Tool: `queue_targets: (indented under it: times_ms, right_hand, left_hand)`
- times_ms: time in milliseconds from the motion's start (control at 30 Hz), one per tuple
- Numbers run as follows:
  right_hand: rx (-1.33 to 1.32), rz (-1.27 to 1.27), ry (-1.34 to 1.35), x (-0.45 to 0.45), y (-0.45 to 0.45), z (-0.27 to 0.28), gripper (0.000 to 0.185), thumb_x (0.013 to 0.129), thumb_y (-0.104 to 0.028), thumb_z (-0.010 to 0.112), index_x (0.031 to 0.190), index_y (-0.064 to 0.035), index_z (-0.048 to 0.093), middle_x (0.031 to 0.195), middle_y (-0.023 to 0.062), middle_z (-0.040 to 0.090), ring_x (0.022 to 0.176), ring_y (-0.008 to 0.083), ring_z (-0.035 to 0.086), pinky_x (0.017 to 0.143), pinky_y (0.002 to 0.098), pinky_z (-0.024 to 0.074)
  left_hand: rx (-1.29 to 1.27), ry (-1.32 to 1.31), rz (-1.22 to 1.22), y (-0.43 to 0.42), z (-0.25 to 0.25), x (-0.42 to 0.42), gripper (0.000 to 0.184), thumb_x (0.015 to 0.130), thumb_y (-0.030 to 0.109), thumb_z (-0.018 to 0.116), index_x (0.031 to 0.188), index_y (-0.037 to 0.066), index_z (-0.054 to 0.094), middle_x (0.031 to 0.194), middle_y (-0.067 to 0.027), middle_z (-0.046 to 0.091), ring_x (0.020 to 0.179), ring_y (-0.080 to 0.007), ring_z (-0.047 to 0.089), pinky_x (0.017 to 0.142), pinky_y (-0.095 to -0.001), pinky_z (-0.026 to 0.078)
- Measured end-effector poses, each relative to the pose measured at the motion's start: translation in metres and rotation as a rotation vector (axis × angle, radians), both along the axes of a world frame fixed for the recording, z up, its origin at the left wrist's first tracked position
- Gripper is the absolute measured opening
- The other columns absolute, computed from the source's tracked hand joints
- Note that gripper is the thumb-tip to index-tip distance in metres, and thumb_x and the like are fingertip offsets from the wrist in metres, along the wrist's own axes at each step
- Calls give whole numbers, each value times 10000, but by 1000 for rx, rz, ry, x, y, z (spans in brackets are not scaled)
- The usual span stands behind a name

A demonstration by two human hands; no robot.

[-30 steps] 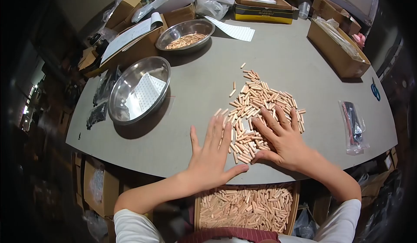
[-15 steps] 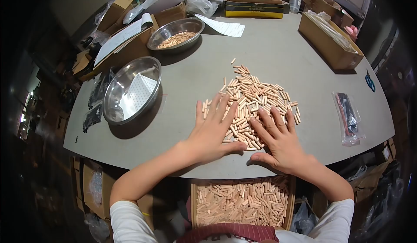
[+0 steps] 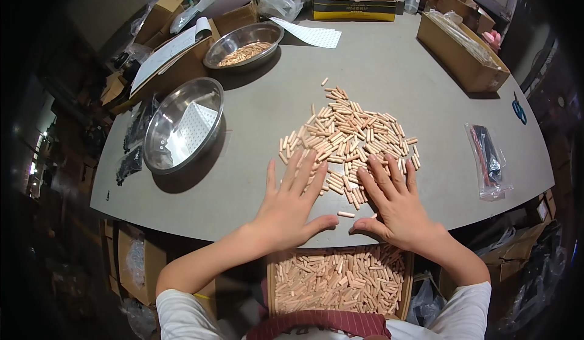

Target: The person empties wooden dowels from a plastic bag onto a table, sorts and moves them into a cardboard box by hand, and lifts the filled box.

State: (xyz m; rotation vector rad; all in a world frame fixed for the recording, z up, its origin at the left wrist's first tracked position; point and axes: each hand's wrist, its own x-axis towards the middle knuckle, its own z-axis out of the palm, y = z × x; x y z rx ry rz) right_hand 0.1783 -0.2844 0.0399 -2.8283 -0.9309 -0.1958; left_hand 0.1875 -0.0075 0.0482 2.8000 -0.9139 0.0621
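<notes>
A loose pile of wooden dowel pins (image 3: pixel 359 127) lies on the grey table in front of me. My left hand (image 3: pixel 285 209) rests palm down at the pile's near left edge, fingers spread over some dowels. On the near right side, my right hand (image 3: pixel 399 209) lies flat too, its fingertips touching the dowels. Neither hand grips anything. One single dowel (image 3: pixel 346 214) sits apart between my two thumbs. Below the table edge, at my lap, a box (image 3: pixel 409 285) is filled with many more dowels.
A steel bowl (image 3: pixel 167 112) holding dotted paper (image 3: pixel 198 124) stands at left, and another steel bowl (image 3: pixel 220 47) with dowels behind it. A long carton (image 3: pixel 453 60), blue-handled scissors (image 3: pixel 519 110) and a plastic bag of parts (image 3: pixel 486 163) are at right. Boxes line the far edge.
My left hand has drawn back toward the table edge, uncovering dowels at the pile's left. My right hand has shifted slightly. A dowel now shows alone between the thumbs.
</notes>
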Motion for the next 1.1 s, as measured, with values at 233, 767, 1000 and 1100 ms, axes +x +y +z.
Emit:
queue_targets:
  times_ms: [233, 767, 1000, 1100]
  right_hand:
    - [26, 14, 41, -5, 10, 0, 975, 963, -715, 547, 1623, -24, 356, 1703, 241, 280, 1601, 488, 130, 1240, 711, 31]
    - [41, -287, 95, 9, -40, 1, 983, 996, -695, 517, 1680, -52, 224, 1738, 266, 163, 1611, 473, 112, 1255, 666, -48]
    - [-34, -188, 126, -1, -19, 10, 1023, 981, -739, 487, 1673, -29, 239, 1718, 286, 208, 1606, 469, 142, 1266, 661, 19]
    - [-47, -104, 76, -4, -9, 6, 1015, 970, -742, 503, 1659, -31, 281, 1716, 280, 218, 1597, 479, 161, 1264, 666, 23]
  left_hand:
    - [15, -1, -34, -8, -1, -21, 1095, 960, 662, 617, 1646, -71, 180, 1711, -319, 156, 1593, -512, 124, 1205, -755, 61]
    - [29, 95, 210, 43, -2, -3, 1293, 850, 779, 659, 1665, -54, 98, 1721, -332, 97, 1620, -472, 24, 1250, -690, -24]
    - [106, 97, 169, 23, 5, -17, 1339, 836, 828, 627, 1654, -83, 85, 1703, -361, 113, 1611, -491, 71, 1245, -696, 14]
    - [69, 116, 135, 9, 8, -18, 1260, 887, 765, 631, 1655, -80, 98, 1707, -355, 114, 1621, -464, 52, 1251, -686, -13]
